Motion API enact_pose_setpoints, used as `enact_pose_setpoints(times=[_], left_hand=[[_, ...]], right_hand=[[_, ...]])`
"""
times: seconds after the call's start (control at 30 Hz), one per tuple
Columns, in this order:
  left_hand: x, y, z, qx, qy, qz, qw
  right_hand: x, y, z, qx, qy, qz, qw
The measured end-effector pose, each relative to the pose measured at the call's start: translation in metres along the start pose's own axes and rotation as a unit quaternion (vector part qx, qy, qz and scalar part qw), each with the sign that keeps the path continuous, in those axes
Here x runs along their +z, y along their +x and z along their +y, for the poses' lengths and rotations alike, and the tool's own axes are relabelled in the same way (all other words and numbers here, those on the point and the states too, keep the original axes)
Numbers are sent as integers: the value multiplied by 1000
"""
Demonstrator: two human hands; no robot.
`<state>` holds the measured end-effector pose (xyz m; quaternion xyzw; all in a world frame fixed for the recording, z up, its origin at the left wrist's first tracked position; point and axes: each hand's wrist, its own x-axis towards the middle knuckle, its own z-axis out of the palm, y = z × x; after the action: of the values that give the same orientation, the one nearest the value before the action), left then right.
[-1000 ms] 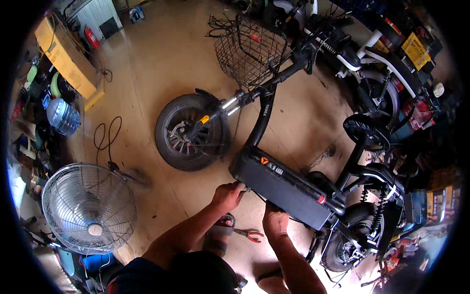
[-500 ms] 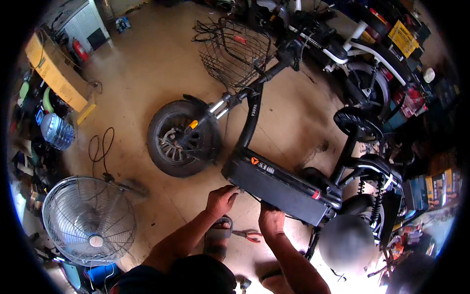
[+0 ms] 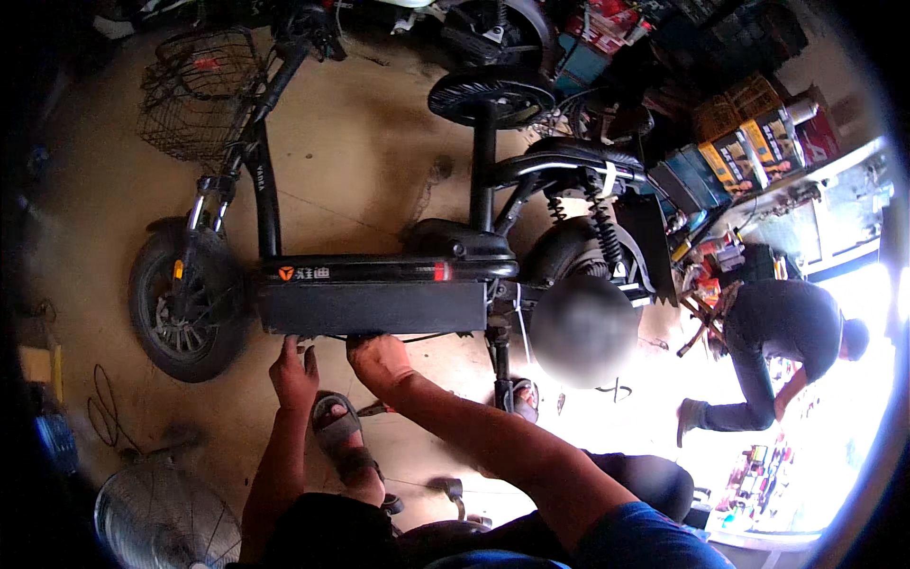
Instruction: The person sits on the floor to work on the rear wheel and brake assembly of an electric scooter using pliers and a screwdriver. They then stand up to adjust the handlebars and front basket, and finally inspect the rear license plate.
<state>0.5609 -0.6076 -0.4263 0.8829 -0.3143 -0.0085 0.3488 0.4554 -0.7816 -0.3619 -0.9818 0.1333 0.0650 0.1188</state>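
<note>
Reaching the box (image 3: 370,310) at its lower edge — left hand (image 3: 297,373) with fingertips (image 3: 291,344) apart, right hand (image 3: 379,362) curled, whether gripping I cannot tell. The box sits low on the bike (image 3: 374,268); farther off, a basket (image 3: 201,100).

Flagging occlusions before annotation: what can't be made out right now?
All in the head view:
Right hand: what its fingers hold, hidden by the hand itself.
Left hand: anything in its fingers, too small to tell.
Rear wheel: lower part, covered by a round blur.
Fan: lower part, cut by the bottom edge.
</note>
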Motion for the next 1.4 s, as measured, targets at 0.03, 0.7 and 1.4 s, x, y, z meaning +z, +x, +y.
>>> enact_pose_setpoints(times=[0.03, 0.7, 1.4], left_hand=[[-1, -1, -1, -18, -10, -10, 1000], [77, -20, 8, -232, -600, -68, 762], [26, 13, 90, -337, -634, -205, 665]], right_hand=[[2, -1, 1, -4, 8, -6, 1000], [-6, 2, 1, -15, 83, -84, 993], [-176, -119, 174, -90, -162, -46, 982]])
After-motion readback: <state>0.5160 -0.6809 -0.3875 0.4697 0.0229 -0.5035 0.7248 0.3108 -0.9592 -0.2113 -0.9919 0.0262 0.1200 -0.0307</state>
